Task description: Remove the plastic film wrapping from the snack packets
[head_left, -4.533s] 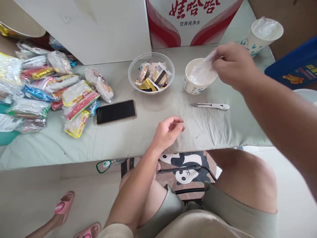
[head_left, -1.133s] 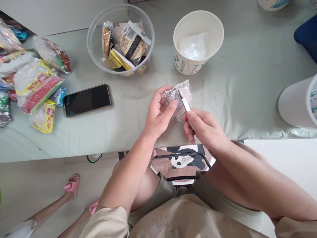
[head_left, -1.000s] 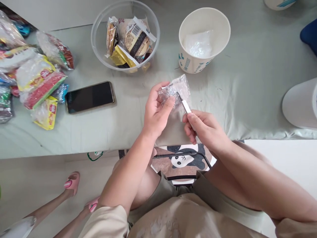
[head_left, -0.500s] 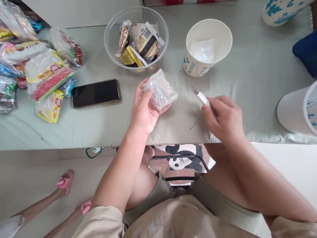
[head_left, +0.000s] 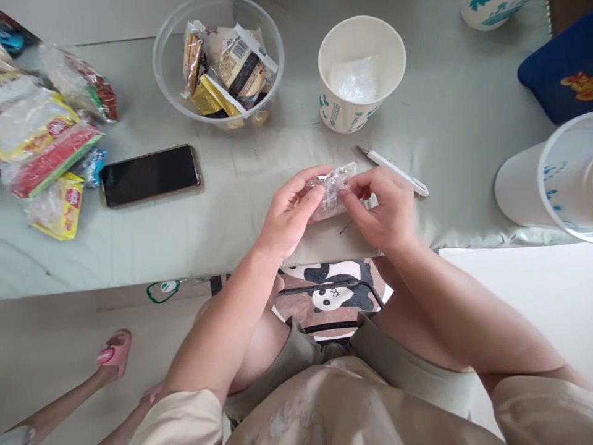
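Both my hands pinch a small clear plastic packet [head_left: 332, 189] just above the cloth-covered table [head_left: 222, 228], near its front edge. My left hand [head_left: 291, 213] grips the packet's left side with thumb and fingers closed on it. My right hand [head_left: 386, 207] holds the right side the same way. A white utility knife [head_left: 393, 172] lies on the cloth just beyond my right hand, not touched. Behind it stands a paper cup [head_left: 340, 111] with clear plastic wrap inside.
A clear bowl [head_left: 167, 68] of opened snack wrappers stands at the back. A black phone [head_left: 149, 175] lies left of my hands, beside a pile of snack packets [head_left: 49, 142]. A large white cup [head_left: 546, 179] lies tipped at the right, near a blue box [head_left: 560, 68]. Another person's feet in pink slippers [head_left: 113, 352] are at the lower left.
My right hand has laid the knife down on the cloth and come back to the packet. The packet, held up in my left hand alone half a second ago, is now lower and pinched by both hands.
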Action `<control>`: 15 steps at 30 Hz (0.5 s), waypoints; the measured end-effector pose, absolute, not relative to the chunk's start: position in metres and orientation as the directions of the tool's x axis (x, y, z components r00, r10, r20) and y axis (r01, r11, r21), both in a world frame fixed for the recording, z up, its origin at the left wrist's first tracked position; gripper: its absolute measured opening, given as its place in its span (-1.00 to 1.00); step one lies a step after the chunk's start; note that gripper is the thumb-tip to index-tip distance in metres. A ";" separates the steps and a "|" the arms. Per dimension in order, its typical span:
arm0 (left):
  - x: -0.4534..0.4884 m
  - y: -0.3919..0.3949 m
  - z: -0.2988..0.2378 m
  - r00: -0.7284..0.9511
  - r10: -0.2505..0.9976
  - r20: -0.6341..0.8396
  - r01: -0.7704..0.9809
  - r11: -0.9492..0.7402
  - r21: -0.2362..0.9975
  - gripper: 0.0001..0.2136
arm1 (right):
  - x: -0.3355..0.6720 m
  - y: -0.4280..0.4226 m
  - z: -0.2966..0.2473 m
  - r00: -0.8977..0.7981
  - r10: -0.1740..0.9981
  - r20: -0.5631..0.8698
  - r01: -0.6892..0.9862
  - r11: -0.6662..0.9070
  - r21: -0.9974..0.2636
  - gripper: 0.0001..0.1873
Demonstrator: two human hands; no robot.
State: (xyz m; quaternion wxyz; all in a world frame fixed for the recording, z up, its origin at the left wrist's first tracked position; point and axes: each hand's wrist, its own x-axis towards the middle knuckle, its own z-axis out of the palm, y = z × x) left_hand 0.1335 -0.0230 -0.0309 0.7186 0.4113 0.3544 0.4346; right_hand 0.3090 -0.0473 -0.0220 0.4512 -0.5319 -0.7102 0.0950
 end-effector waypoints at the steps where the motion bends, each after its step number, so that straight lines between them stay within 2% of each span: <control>1: 0.134 -0.023 -0.030 0.349 0.921 -0.173 -0.342 0.297 0.891 -0.68 | 0.307 -0.048 -0.021 -0.024 0.825 0.564 0.669 0.433 -0.604 -0.91; 4: 0.132 -0.019 -0.029 0.257 0.933 -0.254 -0.387 0.340 0.857 -0.71 | 0.306 -0.052 -0.019 -0.067 0.750 0.658 0.664 0.526 -0.531 -0.87; 7: 0.123 -0.010 -0.029 0.131 0.951 -0.280 -0.427 0.309 0.850 -0.74 | 0.306 -0.057 -0.019 -0.185 0.704 0.685 0.599 0.634 -0.489 -0.84; 10: 0.113 0.000 -0.030 0.024 0.964 -0.264 -0.444 0.247 0.861 -0.73 | 0.306 -0.062 -0.019 -0.342 0.672 0.657 0.504 0.721 -0.476 -0.84; 12: 0.108 0.003 -0.030 -0.001 0.971 -0.241 -0.429 0.217 0.877 -0.68 | 0.308 -0.063 -0.019 -0.451 0.656 0.604 0.440 0.753 -0.489 -0.90; 14: 0.105 0.002 -0.029 0.008 0.974 -0.225 -0.397 0.210 0.894 -0.62 | 0.311 -0.063 -0.017 -0.541 0.647 0.537 0.363 0.756 -0.545 -0.97; 15: 0.105 0.001 -0.028 0.023 0.974 -0.226 -0.378 0.218 0.900 -0.58 | 0.313 -0.063 -0.016 -0.552 0.659 0.510 0.341 0.738 -0.583 -0.94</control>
